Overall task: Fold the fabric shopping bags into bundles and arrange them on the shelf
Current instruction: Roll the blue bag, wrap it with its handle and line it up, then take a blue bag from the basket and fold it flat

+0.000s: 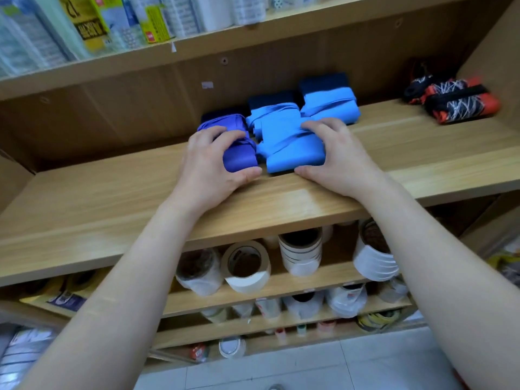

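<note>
While the left hand grips the purple bundle, fingers curled over its top and thumb against its front edge, the right hand grasps the front light-blue bundle the same way, fingers hooked over its right side and thumb at the front corner. Both bundles sit side by side at the centre of the frame on the wooden shelf, close together with a narrow dark gap between them, each wrapped round with its own strap. Just behind and to the right lies a second light-blue bundle, touching or nearly touching the front one. Dark navy fabric shows behind the blue bundles, against the back panel; whether it is separate bundles cannot be told. Well apart, at the upper right of the frame, rests an orange-and-black patterned bundle on the same shelf. Below, in the lower centre, rolls of tape stand on the next shelf down. Blurred packets fill the shelf at the upper left.
</note>
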